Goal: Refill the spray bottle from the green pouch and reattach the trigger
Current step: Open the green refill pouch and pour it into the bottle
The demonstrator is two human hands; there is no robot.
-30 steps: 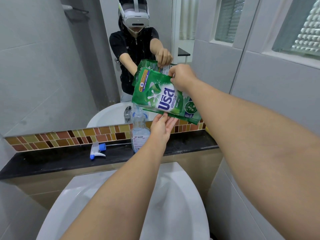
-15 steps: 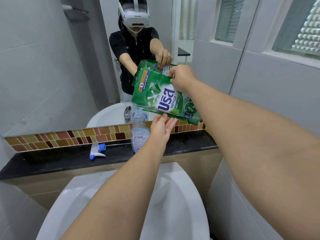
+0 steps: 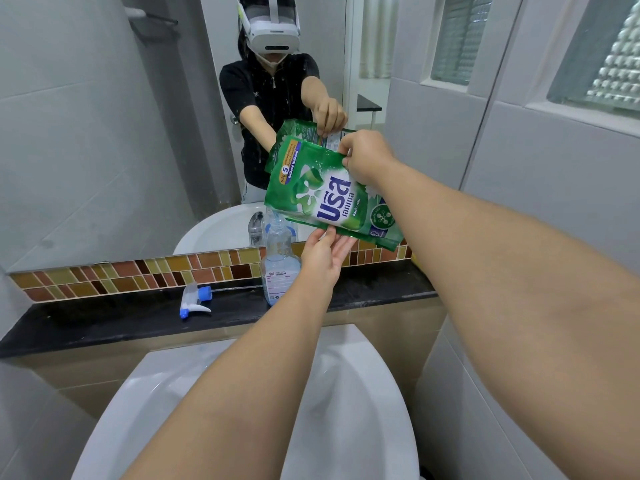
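Observation:
The green pouch (image 3: 322, 195) is tilted on its side above the clear spray bottle (image 3: 278, 268), its lower left corner right over the bottle's open neck. My right hand (image 3: 367, 157) pinches the pouch's upper right edge. My left hand (image 3: 325, 254) props the pouch's lower edge from underneath, fingers stretched out against it. The bottle stands upright on the black ledge (image 3: 104, 320), with pale blue liquid in its lower part. The white and blue trigger (image 3: 194, 301) lies on its side on the ledge, left of the bottle.
A white sink basin (image 3: 346, 410) sits below the ledge, under my arms. A mirror (image 3: 104, 133) behind the ledge reflects a person and the pouch. A strip of brown mosaic tiles (image 3: 138, 275) runs along the ledge's back. Grey tiled wall (image 3: 554, 202) is close on the right.

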